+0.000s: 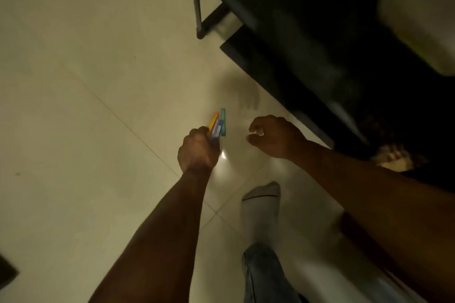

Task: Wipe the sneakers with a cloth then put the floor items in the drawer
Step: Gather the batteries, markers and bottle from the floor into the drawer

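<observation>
Reaching down toward the tiled floor (73,106), the left hand (198,149) has its fingers curled tight around a little bundle of colored sticks (218,124), probably markers or something like that, too blurry to tell. Orange, purplish and teal ones poke out past the knuckles, long axes running away from the person and fanning slightly, the teal one furthest right. Can't tell if the tips are touching the floor or just above it. The left forearm runs straight up from the bottom of the frame. The right hand (275,136) hangs just beside the bundle, fingers loosely curled, holding nothing, forearm coming in from the right. A foot in a grey sock (262,206) stands below the hands, and dark furniture (307,44) sits upper right.
</observation>
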